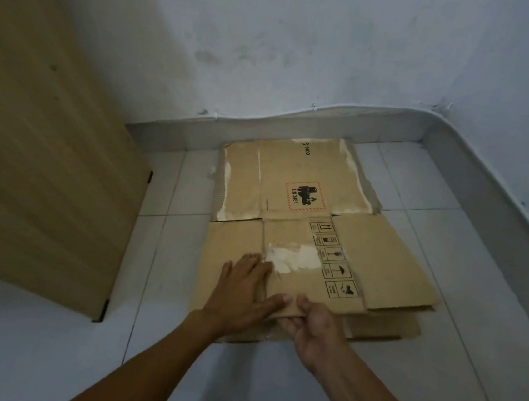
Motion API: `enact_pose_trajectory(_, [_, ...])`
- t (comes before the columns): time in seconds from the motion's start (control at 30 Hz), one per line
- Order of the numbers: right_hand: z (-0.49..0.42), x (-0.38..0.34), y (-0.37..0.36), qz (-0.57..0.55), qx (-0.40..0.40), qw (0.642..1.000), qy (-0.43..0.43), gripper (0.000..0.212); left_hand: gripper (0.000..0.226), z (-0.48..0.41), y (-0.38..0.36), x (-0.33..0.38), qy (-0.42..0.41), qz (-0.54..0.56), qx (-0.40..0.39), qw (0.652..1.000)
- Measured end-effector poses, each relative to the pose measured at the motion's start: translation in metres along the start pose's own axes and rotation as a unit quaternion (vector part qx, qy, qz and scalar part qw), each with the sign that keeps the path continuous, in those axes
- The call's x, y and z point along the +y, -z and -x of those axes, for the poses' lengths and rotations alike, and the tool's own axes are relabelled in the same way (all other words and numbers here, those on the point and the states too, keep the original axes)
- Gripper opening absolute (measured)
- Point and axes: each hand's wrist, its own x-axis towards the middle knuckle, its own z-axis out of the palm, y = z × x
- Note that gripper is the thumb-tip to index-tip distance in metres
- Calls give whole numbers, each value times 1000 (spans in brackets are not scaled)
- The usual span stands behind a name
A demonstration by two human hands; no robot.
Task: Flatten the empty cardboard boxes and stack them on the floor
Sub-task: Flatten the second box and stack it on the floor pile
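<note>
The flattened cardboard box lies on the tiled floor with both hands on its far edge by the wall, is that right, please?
Not quite: the head view shows the left hand and right hand on the near edge of the flattened cardboard box; it does lie on the tiled floor.

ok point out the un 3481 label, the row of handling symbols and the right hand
UN 3481 label (304, 196), head view, middle of the red-bordered mark
handling symbols (334, 260), head view, middle of the column
right hand (315, 328), head view, back of the hand

Flattened box (301, 237) lies on the floor (447, 252) near the wall (304, 57), wooden panel (34, 143) to its left.
</note>
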Motion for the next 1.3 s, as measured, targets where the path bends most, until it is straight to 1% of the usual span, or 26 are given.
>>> enact_pose_trajectory(0.1, [0, 6, 6, 15, -15, 1000, 2, 25, 111, 3, 2, 1, -17, -32, -37, 999])
enact_pose_trajectory(0.13, [0, 6, 8, 14, -23, 1000, -7, 20, 114, 4, 1, 0, -28, -45, -53, 997])
enact_pose_trajectory(0.2, [1, 2, 11, 32, -38, 997, -51, 22, 116, 5, -4, -5, -43, -52, -70, 995])
enact_pose_trajectory(0.23, [2, -1, 14, 76, -42, 994, -70, 25, 116, 5, -7, -8, -45, -55, -70, 995])
enact_pose_trajectory(0.27, [3, -4, 20, 158, -38, 983, -81, 30, 115, 5, -11, -11, -45, -64, -69, 995])
enact_pose_trajectory(0.3, [4, -6, 26, 260, -29, 961, -84, 36, 113, 5, -16, -14, -46, -79, -68, 993])
enact_pose_trajectory(0.33, [5, -7, 34, 361, -8, 930, -71, 42, 112, 5, -20, -16, -46, -93, -69, 992])
enact_pose_trajectory(0.37, [7, -7, 41, 448, 23, 893, -26, 43, 111, 5, -24, -18, -47, -102, -73, 991])
enact_pose_trajectory(0.4, [7, -7, 50, 531, 63, 843, 62, 39, 109, 5, -28, -19, -48, -109, -79, 990])
enact_pose_trajectory(0.43, [5, -7, 57, 609, 100, 767, 179, 34, 107, 4, -32, -20, -51, -119, -86, 988])
enact_pose_trajectory(0.47, [2, -8, 64, 672, 121, 669, 294, 30, 104, 4, -36, -20, -54, -129, -89, 986])
enact_pose_trajectory(0.5, [-2, -9, 69, 711, 117, 567, 399, 22, 101, 3, -40, -21, -54, -134, -89, 986])
enact_pose_trajectory(0.53, [-9, -10, 75, 741, 99, 476, 463, 14, 99, 2, -44, -23, -51, -129, -87, 987])
enact_pose_trajectory(0.57, [-17, -11, 80, 779, 76, 407, 470, 29, 98, 1, -48, -25, -50, -117, -86, 988])
enact_pose_trajectory(0.6, [-29, -11, 87, 821, 44, 347, 452, 52, 98, 0, -52, -29, -51, -104, -88, 989])
enact_pose_trajectory(0.63, [-40, -14, 95, 845, 18, 305, 439, 70, 99, 0, -56, -34, -57, -97, -92, 989])
enact_pose_trajectory(0.67, [-50, -18, 102, 863, 0, 270, 427, 78, 99, 0, -59, -38, -67, -100, -95, 988])
enact_pose_trajectory(0.7, [-53, -21, 104, 877, -11, 245, 413, 78, 98, 1, -62, -42, -80, -110, -95, 986])
enact_pose_trajectory(0.73, [-56, -22, 106, 886, -21, 234, 399, 74, 95, 2, -65, -46, -94, -125, -87, 984])
enact_pose_trajectory(0.8, [-59, -22, 107, 899, -29, 232, 370, 65, 90, 3, -71, -51, -119, -150, -58, 980])
enact_pose_trajectory(0.9, [-63, -20, 108, 905, -24, 237, 354, 62, 85, 3, -77, -56, -137, -167, -28, 976])
enact_pose_trajectory(1.03, [-64, -23, 107, 906, -26, 241, 347, 62, 81, 0, -80, -53, -141, -176, -24, 974])
enact_pose_trajectory(1.13, [-64, -23, 105, 913, -43, 240, 326, 61, 81, 0, -80, -52, -135, -187, -43, 972])
enact_pose_trajectory(1.2, [-62, -24, 102, 927, -47, 254, 271, 61, 82, 1, -81, -52, -123, -193, -65, 971])
enact_pose_trajectory(1.23, [-59, -26, 96, 930, -53, 262, 252, 62, 82, 1, -78, -50, -106, -197, -86, 971])
enact_pose_trajectory(1.3, [-48, -40, 71, 940, -64, 258, 216, 72, 89, 1, -63, -37, -73, -208, -108, 969])
